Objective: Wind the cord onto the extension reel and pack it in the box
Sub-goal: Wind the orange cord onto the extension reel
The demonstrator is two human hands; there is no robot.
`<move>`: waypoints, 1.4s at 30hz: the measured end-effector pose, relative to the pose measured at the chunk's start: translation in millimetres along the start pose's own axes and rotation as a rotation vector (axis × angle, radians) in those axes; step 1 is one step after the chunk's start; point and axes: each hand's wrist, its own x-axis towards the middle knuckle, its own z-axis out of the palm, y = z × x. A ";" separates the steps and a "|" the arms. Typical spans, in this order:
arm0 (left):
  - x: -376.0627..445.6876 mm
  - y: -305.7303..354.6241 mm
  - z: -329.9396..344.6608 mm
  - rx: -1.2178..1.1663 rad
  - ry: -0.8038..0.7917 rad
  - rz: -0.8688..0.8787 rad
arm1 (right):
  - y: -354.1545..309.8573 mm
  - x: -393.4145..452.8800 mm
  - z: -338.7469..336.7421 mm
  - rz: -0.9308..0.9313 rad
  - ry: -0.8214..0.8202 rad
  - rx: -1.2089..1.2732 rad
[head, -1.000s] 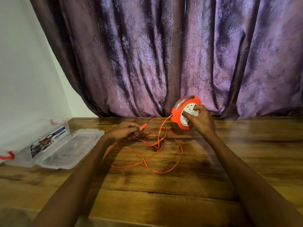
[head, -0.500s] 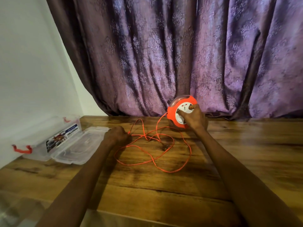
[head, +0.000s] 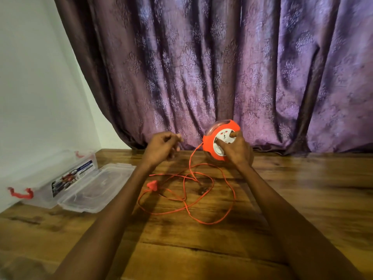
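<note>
Table (head: 302,199) wood, bare on right and near edge. Curtain (head: 201,67) hangs behind. Box (head: 46,186) clear, open, at left by wall, lid (head: 96,188) flat beside it. Cord (head: 210,199) orange, loose loops mid-table, plug (head: 151,185) lying at left end. Reel (head: 221,139) upright on edge at table's back. Right hand (head: 235,150) grips reel face, fingers curled on it. Left hand (head: 161,147) raised above table, fingers loosely curled, holding nothing visible.

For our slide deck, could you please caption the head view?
Right hand grips the upright orange reel while the left hand hovers, cord loose on the table.
</note>
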 end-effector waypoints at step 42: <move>35.6 -66.0 90.1 -0.486 0.221 -0.218 | 11.3 15.6 -0.8 -1.018 -0.117 -0.464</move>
